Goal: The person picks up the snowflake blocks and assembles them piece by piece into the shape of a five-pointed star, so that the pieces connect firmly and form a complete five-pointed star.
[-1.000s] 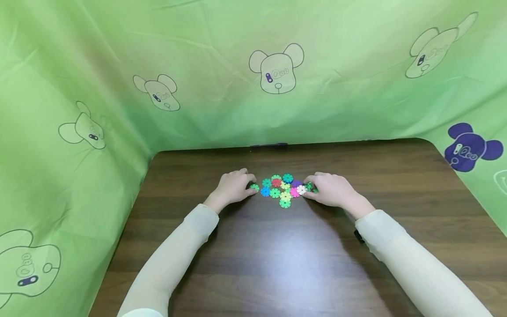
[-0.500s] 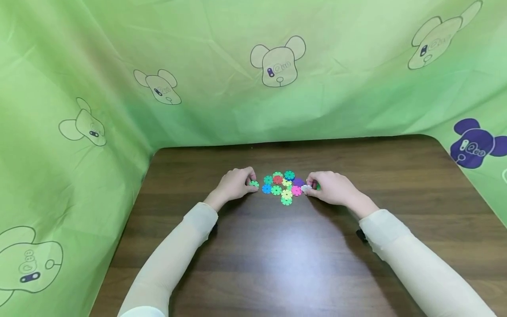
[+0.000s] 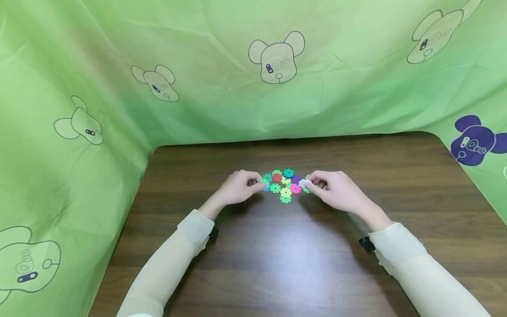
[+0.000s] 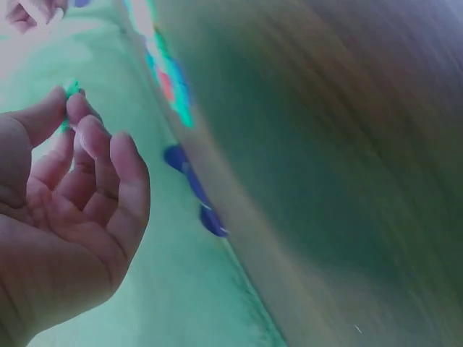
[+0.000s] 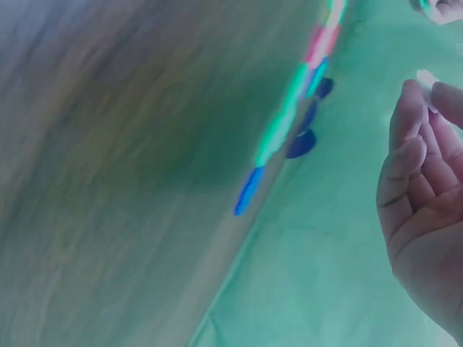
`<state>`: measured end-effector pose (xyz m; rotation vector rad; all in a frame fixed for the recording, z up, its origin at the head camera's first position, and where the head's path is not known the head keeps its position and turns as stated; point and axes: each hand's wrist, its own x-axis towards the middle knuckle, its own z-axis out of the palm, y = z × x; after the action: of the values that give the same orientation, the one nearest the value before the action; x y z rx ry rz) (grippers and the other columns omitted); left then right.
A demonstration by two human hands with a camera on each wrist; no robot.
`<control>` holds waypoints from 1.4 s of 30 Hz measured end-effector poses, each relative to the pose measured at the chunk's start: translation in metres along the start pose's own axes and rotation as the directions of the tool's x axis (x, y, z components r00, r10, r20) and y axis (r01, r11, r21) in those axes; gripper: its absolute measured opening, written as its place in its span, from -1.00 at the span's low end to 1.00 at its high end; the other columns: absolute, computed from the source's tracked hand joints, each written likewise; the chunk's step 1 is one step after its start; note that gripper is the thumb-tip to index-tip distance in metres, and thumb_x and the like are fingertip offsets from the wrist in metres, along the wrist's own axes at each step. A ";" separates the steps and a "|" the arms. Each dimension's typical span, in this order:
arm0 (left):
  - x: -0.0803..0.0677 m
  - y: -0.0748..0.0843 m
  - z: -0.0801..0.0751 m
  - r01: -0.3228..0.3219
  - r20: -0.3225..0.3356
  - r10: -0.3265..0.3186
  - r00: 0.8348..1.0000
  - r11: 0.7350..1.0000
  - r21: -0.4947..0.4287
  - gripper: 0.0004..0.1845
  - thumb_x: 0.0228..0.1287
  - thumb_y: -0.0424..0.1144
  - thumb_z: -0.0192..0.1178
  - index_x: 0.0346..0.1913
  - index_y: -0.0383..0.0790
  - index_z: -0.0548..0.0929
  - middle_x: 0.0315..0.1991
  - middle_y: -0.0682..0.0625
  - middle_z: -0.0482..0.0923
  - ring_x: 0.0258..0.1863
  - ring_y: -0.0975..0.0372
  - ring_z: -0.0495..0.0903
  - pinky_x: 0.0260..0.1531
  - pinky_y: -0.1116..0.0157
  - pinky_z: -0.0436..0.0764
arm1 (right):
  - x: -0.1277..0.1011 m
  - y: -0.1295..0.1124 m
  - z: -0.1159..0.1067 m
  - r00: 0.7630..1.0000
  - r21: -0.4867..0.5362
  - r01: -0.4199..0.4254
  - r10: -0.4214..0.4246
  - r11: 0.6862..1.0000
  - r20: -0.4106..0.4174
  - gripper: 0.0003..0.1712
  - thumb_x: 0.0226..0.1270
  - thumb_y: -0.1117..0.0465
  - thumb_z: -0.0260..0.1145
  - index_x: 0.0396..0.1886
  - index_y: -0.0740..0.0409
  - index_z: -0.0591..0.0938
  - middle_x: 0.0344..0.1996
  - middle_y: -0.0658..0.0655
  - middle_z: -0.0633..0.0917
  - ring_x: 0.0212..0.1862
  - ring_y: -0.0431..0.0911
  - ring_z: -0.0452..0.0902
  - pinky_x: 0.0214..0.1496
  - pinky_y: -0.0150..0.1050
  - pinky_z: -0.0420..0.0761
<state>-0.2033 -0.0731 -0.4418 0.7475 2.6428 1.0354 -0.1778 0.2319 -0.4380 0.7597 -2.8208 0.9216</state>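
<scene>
My left hand (image 3: 239,187) pinches a green notched disc (image 4: 71,88) between thumb and fingertips, at the left end of a cluster of discs. On the other side, my right hand (image 3: 334,189) pinches a white notched disc (image 3: 304,183) by its edge. The white disc shows edge-on in the right wrist view. Between the hands lie several flat flower-shaped discs, among them a red disc (image 3: 277,177), a yellow disc (image 3: 285,192), a pink disc (image 3: 295,188) and a purple disc (image 3: 296,179). Green pieces are partly hidden under the right hand.
The discs lie on a brown wood-grain table (image 3: 277,255). A green curtain (image 3: 214,105) printed with bear heads hangs behind the table and along its left and right sides. Dark bands with small devices are on both wrists.
Both hands have lifted off the table with their discs. My left hand has moved right with the green disc, over the cluster's left edge. The white disc has left the cluster's right end.
</scene>
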 end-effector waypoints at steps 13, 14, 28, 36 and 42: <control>-0.009 0.027 0.009 0.001 0.091 0.028 0.995 0.950 -0.311 -0.67 0.39 -0.07 0.12 -0.32 -0.30 0.66 -0.41 -0.19 0.65 -0.62 0.27 0.37 -0.61 0.36 0.38 | -0.004 -0.030 0.011 0.945 -0.012 0.282 -0.280 0.959 -0.168 -0.92 0.20 0.13 0.41 -0.30 -0.10 0.72 -0.52 -0.29 0.55 -0.55 -0.37 0.36 -0.50 -0.50 0.38; -0.009 0.028 0.010 0.004 0.104 0.032 0.994 0.945 -0.327 -0.67 0.39 -0.08 0.12 -0.30 -0.32 0.66 -0.41 -0.21 0.64 -0.62 0.27 0.38 -0.61 0.36 0.40 | -0.004 -0.032 0.012 0.934 -0.014 0.310 -0.308 0.950 -0.179 -0.91 0.19 0.14 0.42 -0.29 -0.08 0.72 -0.51 -0.28 0.55 -0.55 -0.37 0.34 -0.51 -0.51 0.36; -0.011 0.035 0.017 0.000 0.186 0.076 0.980 0.925 -0.379 -0.65 0.41 -0.13 0.08 -0.30 -0.42 0.62 -0.42 -0.32 0.59 -0.58 0.19 0.42 -0.56 0.39 0.44 | -0.003 -0.040 0.020 0.873 -0.043 0.459 -0.459 0.888 -0.166 -0.91 0.23 0.19 0.39 -0.27 0.02 0.74 -0.43 -0.17 0.62 -0.46 -0.35 0.39 -0.45 -0.49 0.44; -0.012 0.039 0.020 0.006 0.174 0.064 0.983 0.926 -0.377 -0.72 0.40 -0.20 0.11 -0.39 -0.34 0.65 -0.47 -0.29 0.60 -0.55 0.06 0.51 -0.57 0.39 0.45 | -0.005 -0.040 0.022 0.850 -0.059 0.496 -0.498 0.867 -0.175 -0.58 0.41 -0.09 0.14 -0.28 0.10 0.75 -0.42 -0.09 0.64 -0.47 -0.31 0.42 -0.46 -0.51 0.46; -0.012 0.042 0.023 0.015 0.156 0.052 0.986 0.917 -0.399 -0.74 0.38 -0.27 0.12 -0.38 -0.42 0.65 -0.54 -0.18 0.61 -0.52 0.07 0.56 -0.59 0.40 0.45 | -0.005 -0.042 0.027 0.839 -0.069 0.511 -0.514 0.857 -0.180 -0.57 0.43 -0.06 0.11 -0.31 0.14 0.74 -0.45 -0.07 0.61 -0.50 -0.29 0.40 -0.47 -0.49 0.46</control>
<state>-0.1688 -0.0398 -0.4298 0.7278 2.1862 1.3952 -0.1513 0.1897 -0.4385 1.2637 -2.2675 0.8151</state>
